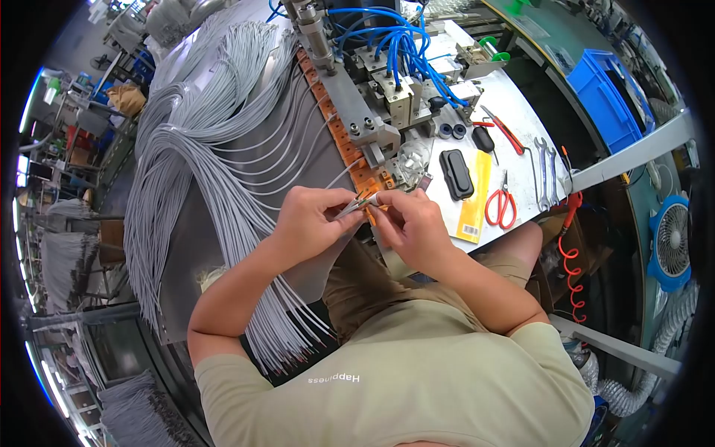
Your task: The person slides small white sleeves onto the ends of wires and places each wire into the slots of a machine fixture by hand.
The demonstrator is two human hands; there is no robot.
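Observation:
My left hand [311, 223] pinches the end of a grey cable [348, 211] between thumb and fingers. Thin coloured wires [363, 201] fan out of that end toward my right hand [414, 229], whose thumb and forefinger are closed on their tips. Both hands meet in front of a row of orange holders [350, 149], at its near end. Beside my left forearm runs a large bundle of grey cables [223, 190], with stripped ends hanging toward my lap. Several single cables lead from the bundle to the orange row.
A machine with blue air hoses [406, 45] stands just beyond my hands. On the white tabletop to the right lie a black case [456, 175], red-handled scissors [501, 205], a utility knife [504, 132] and wrenches [543, 171]. A blue crate [607, 100] and a fan [670, 237] are farther right.

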